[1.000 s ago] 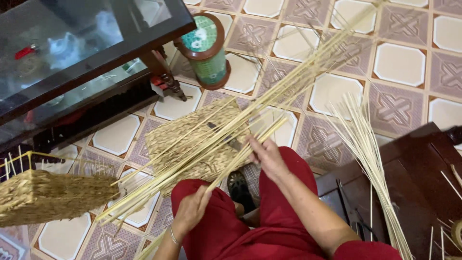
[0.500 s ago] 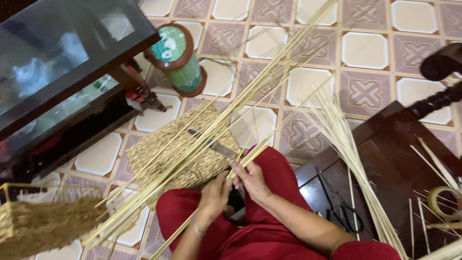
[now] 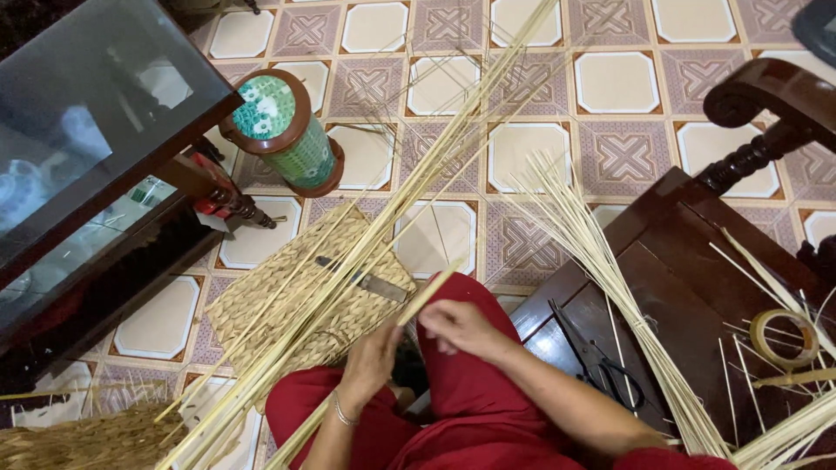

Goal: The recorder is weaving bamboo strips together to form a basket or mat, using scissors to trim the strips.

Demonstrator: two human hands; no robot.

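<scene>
Since earlier both hands met, left hand (image 3: 373, 359), right hand (image 3: 460, 327) clamped on strip (image 3: 428, 294).

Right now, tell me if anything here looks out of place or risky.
A knife lies loose on the woven mat, half under the long strips, close to the left hand. Thin sticks lie scattered over the dark wooden seat beside scissors.

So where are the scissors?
In the head view, the black scissors lie on the dark wooden seat to the person's right, just beside the right hand's forearm and the pale reed bundle.
</scene>
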